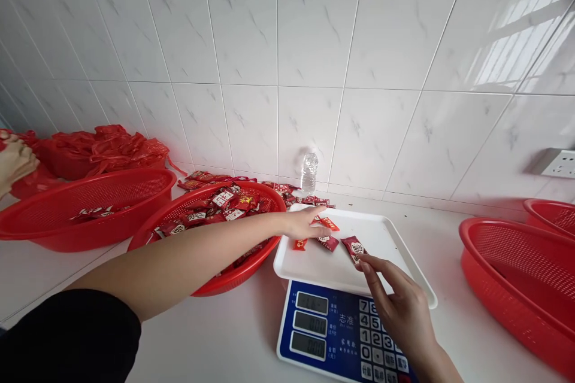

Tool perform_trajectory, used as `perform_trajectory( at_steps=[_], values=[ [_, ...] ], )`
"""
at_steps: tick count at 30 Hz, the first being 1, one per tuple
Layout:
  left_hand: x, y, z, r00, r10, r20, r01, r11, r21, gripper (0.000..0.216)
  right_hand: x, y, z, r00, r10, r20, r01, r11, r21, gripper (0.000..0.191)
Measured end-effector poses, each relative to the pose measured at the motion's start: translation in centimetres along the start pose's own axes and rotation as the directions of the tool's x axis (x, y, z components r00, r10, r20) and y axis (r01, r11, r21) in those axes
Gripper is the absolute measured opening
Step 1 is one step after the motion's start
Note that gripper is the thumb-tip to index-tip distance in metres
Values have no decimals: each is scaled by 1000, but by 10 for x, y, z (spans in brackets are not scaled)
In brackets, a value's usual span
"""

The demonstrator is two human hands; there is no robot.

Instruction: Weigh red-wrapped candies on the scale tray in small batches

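My right hand [398,296] pinches one end of a dark red snack packet [353,247] between thumb and fingers, above the white tray [381,230] of a digital scale [344,329]. My left hand [303,223] reaches across to the tray's left side, its fingers apart over a few small packets. Among these are a dark red packet [327,243] and a bright red one [299,245]. Under my left forearm stands a red plastic basket [265,260] heaped with similar packets [222,200]. My right hand partly covers the scale's keypad.
More packets [202,178] lie along the wall behind the basket, near a clear plastic bottle [309,173]. Left stand another red basket [49,236] and red plastic bags [108,152], with another person's hand [18,161] beside them. Red baskets [503,275] are at right, below a wall socket [559,163].
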State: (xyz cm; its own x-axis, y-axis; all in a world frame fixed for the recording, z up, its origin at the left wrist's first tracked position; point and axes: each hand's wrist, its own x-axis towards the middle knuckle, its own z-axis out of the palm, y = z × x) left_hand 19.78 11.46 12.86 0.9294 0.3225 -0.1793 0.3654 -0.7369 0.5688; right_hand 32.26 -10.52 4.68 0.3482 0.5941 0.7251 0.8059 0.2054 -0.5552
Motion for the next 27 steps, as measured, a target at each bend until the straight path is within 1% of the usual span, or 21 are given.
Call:
perform_trajectory(
  at_steps=[2,4,6,8,11,13,15,17,19,20,21,22,24,26,27],
  values=[
    [9,7,20,996,-81,-29,83,994,64,99,1,0,0,1000,-18,-9,18,1000,-11,18],
    [18,14,39,993,-95,-63,103,985,139,100,1,0,-1,1000,-27,-11,27,999,-18,18],
    [26,21,54,993,-59,-102,77,980,186,94,1,1,-1,1000,-26,-10,26,1000,-15,19],
    [34,27,64,990,0,-140,32,974,222,82,0,2,0,1000,-20,-7,20,1000,-7,19],
    [44,32,72,979,105,-176,-50,955,292,59,1,2,0,1000,-22,-11,22,1000,0,20],
    [49,31,73,972,150,-181,-90,949,302,46,1,1,0,1000,-19,-20,19,1000,1,20],
    [50,29,69,971,177,-163,-131,957,257,39,3,0,0,1000,-11,-27,10,1000,-6,19],
    [46,26,59,963,225,-150,-196,962,188,42,3,0,-1,999,-10,-38,9,1000,-18,18],
    [38,22,44,941,273,-200,-248,959,138,46,4,0,-2,998,-18,-62,16,999,-32,16],
    [32,19,35,929,272,-253,-246,961,131,47,4,-1,-2,997,-21,-77,18,999,-39,16],
    [26,16,25,915,247,-319,-215,968,131,45,4,-1,-3,996,-22,-87,18,999,-44,15],
    [19,11,15,905,196,-378,-157,979,133,44,4,-1,-4,995,-22,-93,18,999,-47,15],
    [5,-3,-5,877,65,-477,2,990,138,39,4,-3,-5,995,-23,-92,19,999,-46,14],
    [-10,-23,-20,852,-40,-522,135,980,146,34,3,-6,-6,996,-36,-82,32,998,-52,14],
    [-17,-35,-25,851,-88,-518,193,969,153,32,2,-7,-7,996,-44,-82,39,997,-61,14]
  ],
)
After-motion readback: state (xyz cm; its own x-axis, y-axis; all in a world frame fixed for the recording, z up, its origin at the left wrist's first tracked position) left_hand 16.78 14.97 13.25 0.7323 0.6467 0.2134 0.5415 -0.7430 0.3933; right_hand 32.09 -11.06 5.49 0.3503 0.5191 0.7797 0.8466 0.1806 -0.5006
